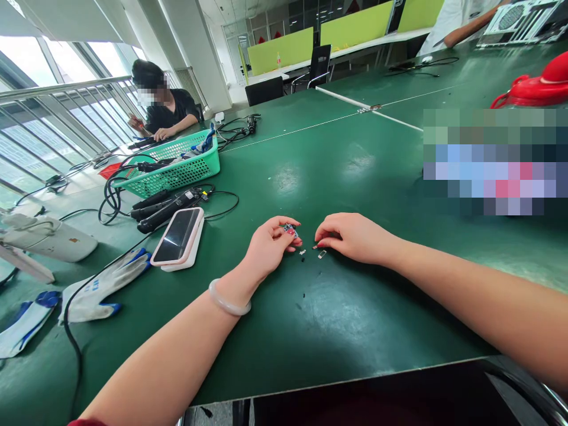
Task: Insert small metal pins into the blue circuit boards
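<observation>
My left hand (270,244) pinches a small grey-and-dark part (290,229) between thumb and fingers; its exact kind is too small to tell. To the right, my right hand (348,235) rests low over the green table with thumb and forefinger closed around a tiny reddish-brown piece (315,247). On the tabletop between the hands lie a small whitish piece (302,252), a tiny black bit (302,260) and a thin rectangular metal frame (322,254). Another black speck (304,295) lies nearer the front edge.
A phone (178,236), white-and-blue gloves (100,287) and black tools (168,210) lie left. Behind them stands a green basket (177,174) with cables. A person (171,109) sits at the far left; another person's arm (474,29) shows far right. A red lid (541,86) is at right.
</observation>
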`<state>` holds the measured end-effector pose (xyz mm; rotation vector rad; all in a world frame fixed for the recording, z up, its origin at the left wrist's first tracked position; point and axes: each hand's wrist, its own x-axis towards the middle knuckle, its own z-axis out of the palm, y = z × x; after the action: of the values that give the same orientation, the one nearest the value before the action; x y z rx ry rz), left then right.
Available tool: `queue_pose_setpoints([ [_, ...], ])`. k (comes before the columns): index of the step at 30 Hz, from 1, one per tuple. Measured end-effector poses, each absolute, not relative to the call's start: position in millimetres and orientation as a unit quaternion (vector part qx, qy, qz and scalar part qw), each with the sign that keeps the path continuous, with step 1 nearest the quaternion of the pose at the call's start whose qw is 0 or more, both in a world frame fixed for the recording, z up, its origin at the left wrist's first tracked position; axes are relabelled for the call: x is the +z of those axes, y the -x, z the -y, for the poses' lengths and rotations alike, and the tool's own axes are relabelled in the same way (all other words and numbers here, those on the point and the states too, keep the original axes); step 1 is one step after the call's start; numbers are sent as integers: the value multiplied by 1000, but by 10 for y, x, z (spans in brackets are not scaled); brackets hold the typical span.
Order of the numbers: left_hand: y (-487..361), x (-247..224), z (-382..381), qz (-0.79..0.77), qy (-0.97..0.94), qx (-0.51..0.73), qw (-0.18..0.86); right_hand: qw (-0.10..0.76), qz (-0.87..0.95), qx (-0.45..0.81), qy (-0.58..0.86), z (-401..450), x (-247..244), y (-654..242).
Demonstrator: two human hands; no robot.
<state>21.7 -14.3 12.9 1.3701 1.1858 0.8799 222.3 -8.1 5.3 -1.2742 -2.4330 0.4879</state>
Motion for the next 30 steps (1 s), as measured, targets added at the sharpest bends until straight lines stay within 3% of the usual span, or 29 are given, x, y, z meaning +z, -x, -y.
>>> queue_pose_setpoints([
  [7, -174, 30, 98, -519, -627, 358, 458, 165, 888, 121, 411, 62, -65, -2135],
  [13, -148, -7, 72, -505, -647, 350, 452, 148, 897, 73, 411, 63, -99, -2129],
  [23, -182, 53, 140, -510, -693, 311, 403, 310, 838, 122, 433, 191, 16, -2051],
  [30, -208, 81, 189, -468, -726, 307, 400, 335, 830, 137, 425, 218, 15, -2044],
])
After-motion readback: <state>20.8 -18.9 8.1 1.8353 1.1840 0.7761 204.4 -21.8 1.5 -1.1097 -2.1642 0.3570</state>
